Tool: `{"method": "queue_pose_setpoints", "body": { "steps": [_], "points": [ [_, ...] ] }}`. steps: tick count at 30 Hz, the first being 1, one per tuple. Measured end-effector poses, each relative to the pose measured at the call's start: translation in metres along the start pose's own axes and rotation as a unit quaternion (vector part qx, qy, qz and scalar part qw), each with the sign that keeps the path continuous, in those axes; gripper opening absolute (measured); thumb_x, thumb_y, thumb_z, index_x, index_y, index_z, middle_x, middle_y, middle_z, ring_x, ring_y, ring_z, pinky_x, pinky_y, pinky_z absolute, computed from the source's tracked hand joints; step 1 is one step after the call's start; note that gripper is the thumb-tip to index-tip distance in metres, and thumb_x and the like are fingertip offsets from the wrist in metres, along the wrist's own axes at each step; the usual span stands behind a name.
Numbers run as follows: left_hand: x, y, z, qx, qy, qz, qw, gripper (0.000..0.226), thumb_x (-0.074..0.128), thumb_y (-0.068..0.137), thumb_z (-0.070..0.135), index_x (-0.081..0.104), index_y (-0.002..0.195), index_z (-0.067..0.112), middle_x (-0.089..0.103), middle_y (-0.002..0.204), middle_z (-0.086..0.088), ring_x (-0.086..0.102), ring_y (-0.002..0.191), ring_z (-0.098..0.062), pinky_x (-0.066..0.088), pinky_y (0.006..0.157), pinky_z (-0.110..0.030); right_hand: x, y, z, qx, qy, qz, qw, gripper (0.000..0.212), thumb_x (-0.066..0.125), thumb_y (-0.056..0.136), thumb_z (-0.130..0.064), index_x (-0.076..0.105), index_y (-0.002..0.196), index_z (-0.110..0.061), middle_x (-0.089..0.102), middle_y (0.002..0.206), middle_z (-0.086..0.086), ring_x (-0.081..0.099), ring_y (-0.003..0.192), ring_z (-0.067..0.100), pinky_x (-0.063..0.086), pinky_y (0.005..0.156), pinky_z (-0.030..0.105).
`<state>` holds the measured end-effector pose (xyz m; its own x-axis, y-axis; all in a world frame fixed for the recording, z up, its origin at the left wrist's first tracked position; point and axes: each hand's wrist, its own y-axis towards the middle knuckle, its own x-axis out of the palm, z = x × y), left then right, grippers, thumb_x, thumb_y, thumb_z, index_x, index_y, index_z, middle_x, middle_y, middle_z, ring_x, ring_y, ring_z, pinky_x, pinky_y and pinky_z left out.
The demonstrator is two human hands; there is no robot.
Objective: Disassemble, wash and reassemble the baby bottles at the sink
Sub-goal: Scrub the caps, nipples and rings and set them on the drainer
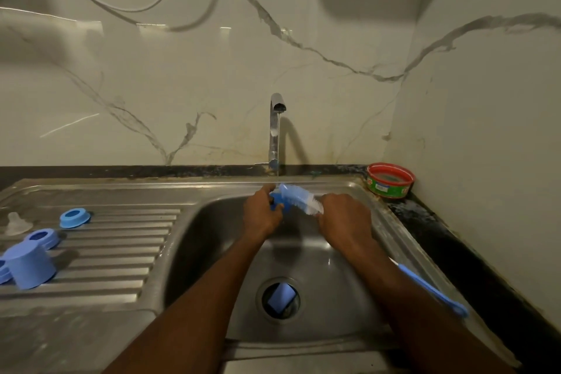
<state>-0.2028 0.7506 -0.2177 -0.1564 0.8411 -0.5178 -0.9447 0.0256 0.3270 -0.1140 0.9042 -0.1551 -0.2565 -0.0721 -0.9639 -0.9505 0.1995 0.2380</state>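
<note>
Sink (pixel 212 222), stainless, tap (pixel 275 130) running a thin stream. Left hand (pixel 261 215) at the basin's back, grip curled round a small blue bottle part (pixel 277 202). Right hand (pixel 343 218) with grip closed on a blue-and-white bottle brush (pixel 299 196), bristles against that part, long handle trailing past the forearm. Drainboard, left: two blue collar rings (pixel 74 217) (pixel 42 237), blue cap (pixel 28 264), clear teat (pixel 16 223). Drain holds a blue piece (pixel 280 297). Red-rimmed tub (pixel 390 180) on the tabletop corner.

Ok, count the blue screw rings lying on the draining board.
2 clearly: one blue ring at the back of the draining board, another nearer, just behind the upturned blue cap. A blue edge at the frame's left may be a third.
</note>
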Motion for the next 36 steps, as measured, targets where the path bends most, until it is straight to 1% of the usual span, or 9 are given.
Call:
{"method": "queue_pose_setpoints", "body": {
  "steps": [3,6,10,14,18,21,26,31,36],
  "points": [
    [-0.005,0.001,-0.003,-0.008,-0.024,-0.006,1.0,0.051,0.075,0.089,0.011,0.055,0.136,0.013,0.066,0.127,-0.01,0.065,0.11,-0.017,0.053,0.091,-0.026,-0.001,-0.002,0.003,-0.011,0.0,0.006,1.0,0.041,0.068,0.094,-0.031,0.061,0.134,-0.025,0.049,0.142,0.013,0.059,0.117,0.028,0.047,0.098,0.036],
    [-0.01,0.002,-0.004,-0.017,-0.018,-0.008,1.0,0.059,0.077,0.087,0.008,0.051,0.139,0.013,0.066,0.125,-0.013,0.067,0.109,-0.022,0.056,0.093,-0.031,0.002,-0.001,0.003,-0.049,-0.005,-0.026,0.998,0.052,0.07,0.093,-0.023,0.052,0.141,-0.018,0.024,0.158,0.019,0.026,0.147,0.038,0.027,0.119,0.043],
    [-0.011,0.0,-0.003,-0.011,0.0,-0.001,1.0,0.05,0.081,0.085,0.016,0.055,0.128,0.014,0.07,0.108,-0.007,0.066,0.089,-0.012,0.052,0.08,-0.021,0.004,0.004,0.003,-0.079,0.056,-0.02,0.995,0.063,0.072,0.089,-0.012,0.04,0.143,-0.013,0.044,0.146,0.011,0.052,0.128,0.028,0.046,0.098,0.036],
    [-0.012,-0.001,0.003,0.05,0.057,-0.008,0.997,0.042,0.081,0.085,0.025,0.06,0.12,0.016,0.066,0.099,0.002,0.06,0.079,-0.003,0.046,0.07,-0.012,0.005,0.001,0.003,-0.141,0.022,-0.015,0.99,0.082,0.066,0.093,-0.016,0.019,0.159,-0.027,0.041,0.151,0.008,0.052,0.129,0.028,0.047,0.099,0.039],
    [-0.015,-0.002,0.002,0.097,0.094,-0.035,0.99,0.039,0.082,0.084,0.025,0.068,0.12,0.017,0.072,0.104,-0.002,0.06,0.079,-0.001,0.046,0.072,-0.009,0.01,0.006,0.017,-0.138,-0.059,0.041,0.988,0.058,0.062,0.094,-0.045,0.036,0.146,-0.044,0.057,0.129,-0.001,0.063,0.111,0.024,0.05,0.086,0.038],
    [-0.019,-0.004,0.003,0.122,0.088,-0.04,0.988,0.038,0.078,0.088,0.022,0.067,0.124,0.017,0.07,0.109,-0.001,0.061,0.088,-0.003,0.047,0.079,-0.01,0.009,0.007,0.027,-0.119,-0.047,0.046,0.991,0.05,0.061,0.09,-0.045,0.047,0.137,-0.049,0.063,0.117,-0.004,0.065,0.102,0.021,0.047,0.077,0.034],
    [-0.024,-0.003,0.0,0.144,0.109,-0.06,0.982,0.045,0.075,0.091,0.023,0.061,0.134,0.021,0.064,0.114,0.0,0.056,0.098,-0.004,0.053,0.097,-0.03,0.002,0.009,0.034,-0.102,0.024,0.063,0.993,0.038,0.054,0.088,-0.062,0.062,0.121,-0.044,0.072,0.105,-0.01,0.067,0.096,0.015,0.046,0.073,0.03],
    [-0.026,0.001,0.004,0.151,0.061,-0.018,0.987,0.053,0.088,0.076,0.03,0.06,0.121,0.025,0.061,0.099,0.01,0.061,0.091,-0.005,0.055,0.086,-0.023,0.009,0.011,0.037,-0.105,-0.003,0.066,0.992,0.037,0.048,0.096,-0.062,0.061,0.121,-0.038,0.071,0.11,-0.008,0.065,0.099,0.016,0.042,0.073,0.03],
    [-0.024,0.003,0.001,0.125,0.11,-0.024,0.986,0.063,0.093,0.069,0.029,0.058,0.121,0.023,0.044,0.124,0.002,0.048,0.108,-0.009,0.045,0.092,-0.018,0.016,0.017,0.034,-0.092,0.016,0.052,0.994,0.042,0.046,0.095,-0.065,0.062,0.12,-0.036,0.071,0.108,-0.006,0.065,0.097,0.017,0.049,0.08,0.033]
  ]
}}
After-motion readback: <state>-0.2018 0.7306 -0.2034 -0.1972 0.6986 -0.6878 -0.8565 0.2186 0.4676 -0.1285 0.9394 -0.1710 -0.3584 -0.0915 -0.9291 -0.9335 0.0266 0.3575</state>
